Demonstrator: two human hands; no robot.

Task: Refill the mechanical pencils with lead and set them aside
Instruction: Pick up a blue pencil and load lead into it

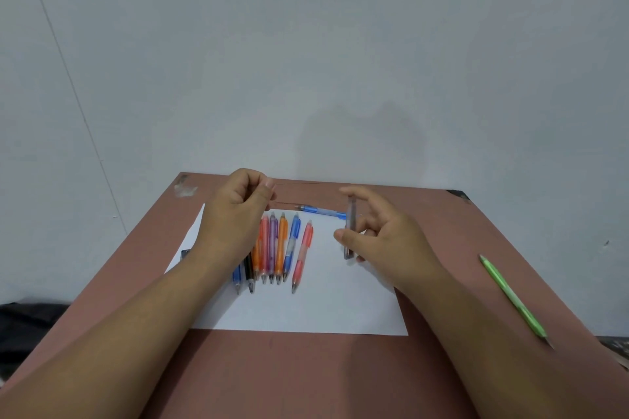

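My left hand [238,211] pinches a thin lead stick [296,183] that points right above the table's far edge. My right hand [377,235] holds a dark translucent lead case [349,231] upright between thumb and fingers. Several mechanical pencils [279,248] in orange, purple, blue, pink and black lie side by side on a white paper sheet [323,303], partly hidden under my left wrist. One blue pencil [321,210] lies crosswise at the paper's far edge, between my hands. A green pencil [514,299] lies apart on the right.
The brown table [306,378] stands against a pale wall [306,61]. A small dark object [185,253] peeks out at the paper's left edge. Dark cloth [27,320] lies beyond the table's left side.
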